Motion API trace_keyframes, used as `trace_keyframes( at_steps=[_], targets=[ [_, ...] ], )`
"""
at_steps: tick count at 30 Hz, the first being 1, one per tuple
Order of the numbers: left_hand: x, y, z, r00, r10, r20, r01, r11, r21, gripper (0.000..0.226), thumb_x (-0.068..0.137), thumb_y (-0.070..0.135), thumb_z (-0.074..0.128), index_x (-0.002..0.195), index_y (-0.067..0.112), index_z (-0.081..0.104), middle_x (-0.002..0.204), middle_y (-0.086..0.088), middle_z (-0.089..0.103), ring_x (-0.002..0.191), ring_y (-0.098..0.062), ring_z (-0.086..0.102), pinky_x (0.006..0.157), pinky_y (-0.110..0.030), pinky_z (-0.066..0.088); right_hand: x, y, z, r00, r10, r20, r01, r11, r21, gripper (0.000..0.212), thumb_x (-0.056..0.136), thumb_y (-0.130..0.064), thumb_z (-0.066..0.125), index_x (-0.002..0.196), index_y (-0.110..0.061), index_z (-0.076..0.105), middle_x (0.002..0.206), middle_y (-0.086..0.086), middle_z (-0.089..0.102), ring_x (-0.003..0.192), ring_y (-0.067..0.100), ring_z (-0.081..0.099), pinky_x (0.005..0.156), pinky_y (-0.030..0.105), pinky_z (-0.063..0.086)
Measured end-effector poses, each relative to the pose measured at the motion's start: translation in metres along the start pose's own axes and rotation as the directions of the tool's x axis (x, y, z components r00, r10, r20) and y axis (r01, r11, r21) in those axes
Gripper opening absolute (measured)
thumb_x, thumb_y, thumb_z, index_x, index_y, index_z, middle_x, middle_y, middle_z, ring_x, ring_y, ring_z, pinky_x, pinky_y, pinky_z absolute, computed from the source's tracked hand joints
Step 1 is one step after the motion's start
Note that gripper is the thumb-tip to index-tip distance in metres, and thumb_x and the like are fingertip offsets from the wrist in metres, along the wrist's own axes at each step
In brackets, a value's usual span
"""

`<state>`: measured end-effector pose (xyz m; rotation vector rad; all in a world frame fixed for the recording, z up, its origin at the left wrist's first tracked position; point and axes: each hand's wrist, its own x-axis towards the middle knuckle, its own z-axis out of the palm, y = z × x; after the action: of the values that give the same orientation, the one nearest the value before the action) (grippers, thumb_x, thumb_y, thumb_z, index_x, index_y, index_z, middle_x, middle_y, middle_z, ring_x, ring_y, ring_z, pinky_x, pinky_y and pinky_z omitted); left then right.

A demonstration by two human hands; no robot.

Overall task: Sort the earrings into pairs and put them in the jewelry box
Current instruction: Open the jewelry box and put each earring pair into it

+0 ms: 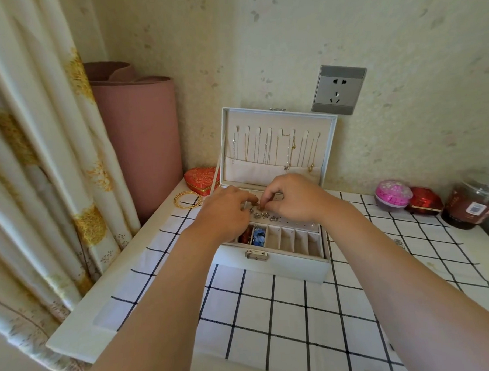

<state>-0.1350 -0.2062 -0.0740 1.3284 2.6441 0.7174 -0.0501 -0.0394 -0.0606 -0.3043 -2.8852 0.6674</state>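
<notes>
A white jewelry box (pixel 272 264) stands open on the checked cloth, its lid upright with thin necklaces (pixel 275 150) hanging inside. Several small silver earrings (pixel 264 216) sit on the perforated earring panel in the tray. Both hands hover over that panel's back part. My left hand (pixel 225 211) is curled with its fingertips at the panel; what it holds is hidden. My right hand (pixel 291 198) pinches something tiny with thumb and forefinger, apparently an earring (pixel 262 206). Front compartments hold a blue flower piece (pixel 259 235) and a red item (pixel 244 237).
A red heart-shaped box (pixel 201 178) and gold bangles (pixel 186 200) lie left of the box. A pink round case (pixel 393 195), a red box (pixel 424 202) and a dark jar (pixel 474 203) stand at right. A rolled pink mat (pixel 140 139) and curtain (pixel 40 166) flank the left.
</notes>
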Motion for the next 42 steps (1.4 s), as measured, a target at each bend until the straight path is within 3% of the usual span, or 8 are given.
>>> trace_keyframes(
  at_steps=[5,11,15,19,22,31,37,42],
  targets=[
    [0.002,0.000,0.001,1.000,-0.001,-0.002,0.001,1.000,0.017,0.040,0.098,0.021,0.047,0.134,0.037,0.055,0.143,0.003,0.047,0.136,-0.020,0.031,0.113,-0.041,0.028,0.000,-0.005,-0.001,1.000,0.017,0.026,-0.016,0.999,-0.042,0.038,0.091,-0.007,0.055,0.094,-0.036,0.078,0.095,-0.023,0.063,0.100,0.009,0.062,0.094,0.037,0.053],
    [0.000,0.005,0.002,0.998,0.009,-0.069,-0.008,1.000,0.007,0.039,0.096,0.029,0.053,0.135,0.033,0.055,0.139,0.001,0.052,0.133,-0.021,0.036,0.110,-0.040,0.034,-0.014,-0.007,-0.018,0.999,0.027,-0.038,-0.024,0.997,0.069,0.030,0.096,-0.007,0.056,0.107,-0.025,0.077,0.113,-0.012,0.068,0.106,0.002,0.057,0.095,0.022,0.042],
    [-0.008,0.028,0.006,0.986,0.090,-0.142,-0.102,0.991,-0.083,0.039,0.094,0.028,0.056,0.133,0.029,0.057,0.131,0.001,0.056,0.125,-0.019,0.044,0.103,-0.036,0.040,-0.043,-0.002,-0.046,0.995,0.052,-0.091,-0.043,0.995,0.091,0.021,0.095,-0.013,0.062,0.107,-0.025,0.076,0.100,-0.018,0.064,0.098,0.001,0.059,0.085,0.015,0.043],
    [-0.018,0.065,0.018,0.965,0.222,-0.142,-0.237,0.966,-0.101,0.037,0.092,0.031,0.059,0.129,0.030,0.060,0.119,0.008,0.060,0.113,-0.013,0.049,0.096,-0.034,0.044,-0.086,0.015,-0.065,0.984,0.120,-0.131,-0.113,0.992,0.060,0.021,0.093,-0.016,0.064,0.102,-0.032,0.075,0.098,-0.016,0.066,0.089,-0.003,0.060,0.080,0.020,0.045],
    [-0.028,0.095,0.028,0.944,0.308,-0.121,-0.323,0.938,-0.129,0.031,0.091,0.030,0.060,0.122,0.031,0.064,0.108,0.014,0.060,0.105,-0.008,0.050,0.091,-0.030,0.045,-0.123,0.029,-0.072,0.977,0.182,-0.111,-0.176,0.982,0.069,0.019,0.094,-0.017,0.065,0.105,-0.028,0.075,0.096,-0.016,0.066,0.067,-0.014,0.058,0.063,0.006,0.040],
    [-0.050,0.168,0.075,0.894,0.437,0.095,-0.431,0.899,-0.079,0.023,0.093,0.032,0.058,0.114,0.033,0.067,0.105,0.015,0.065,0.091,-0.006,0.056,0.083,-0.028,0.050,-0.221,0.075,-0.070,0.911,0.413,-0.014,-0.411,0.902,-0.130,0.021,0.094,-0.023,0.062,0.106,-0.037,0.073,0.109,-0.015,0.069,0.103,0.007,0.063,0.093,0.030,0.051],
    [-0.049,0.195,0.115,0.890,0.411,0.199,-0.412,0.910,-0.036,0.034,0.095,0.033,0.058,0.128,0.031,0.061,0.124,0.010,0.062,0.110,-0.012,0.058,0.090,-0.029,0.048,-0.245,0.098,-0.066,0.863,0.505,0.037,-0.488,0.850,-0.199,0.028,0.089,-0.030,0.071,0.117,-0.034,0.071,0.107,-0.014,0.068,0.100,0.010,0.062,0.089,0.031,0.052],
    [-0.041,0.205,0.132,0.901,0.373,0.222,-0.385,0.923,0.011,0.030,0.091,0.037,0.061,0.121,0.034,0.065,0.118,0.008,0.065,0.109,-0.015,0.058,0.090,-0.036,0.051,-0.244,0.101,-0.061,0.878,0.478,0.003,-0.469,0.861,-0.196,0.020,0.088,-0.031,0.072,0.107,-0.036,0.075,0.095,-0.016,0.065,0.094,0.009,0.062,0.075,0.024,0.047]
  ],
)
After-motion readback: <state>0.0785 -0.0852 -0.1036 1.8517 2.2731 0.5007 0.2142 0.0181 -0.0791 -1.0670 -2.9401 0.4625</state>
